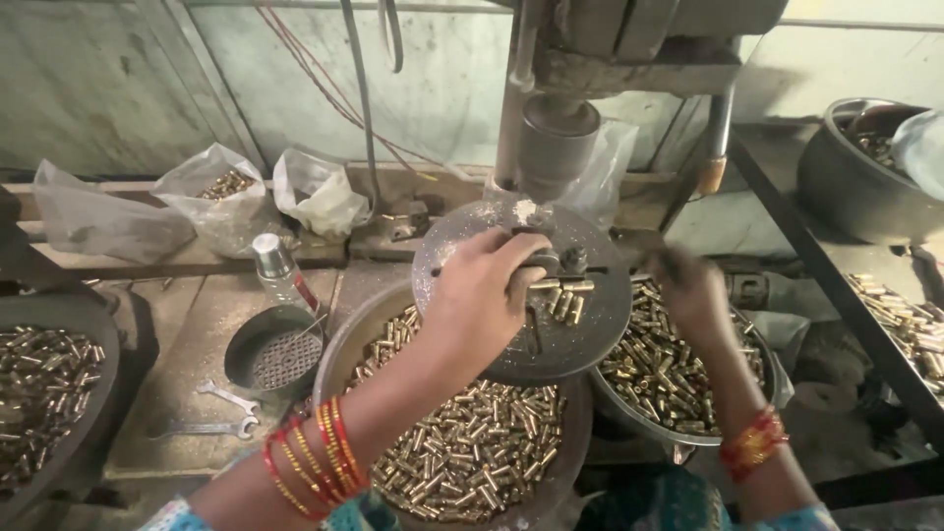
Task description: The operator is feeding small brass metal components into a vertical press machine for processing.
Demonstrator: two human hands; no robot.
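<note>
My left hand (482, 290) rests on the round metal machine table (590, 324), fingers pinched on a small brass piece (544, 284) at the fixture under the drill spindle (556, 143). A few more brass pieces (568, 305) lie on the table beside it. My right hand (691, 285) is blurred, hovering over the right bowl of brass pieces (669, 369); whether it holds anything cannot be told. A large bowl full of brass pieces (472, 447) sits below my left forearm. Red bangles circle both wrists.
A dark pan of brass pieces (44, 388) sits at left, a small strainer bowl (275, 354) and bottle (280, 270) nearby, two wrenches (221, 413) on the bench. Plastic bags (221, 197) line the back ledge. Another bowl (860, 167) and loose brass pieces (900, 320) are at right.
</note>
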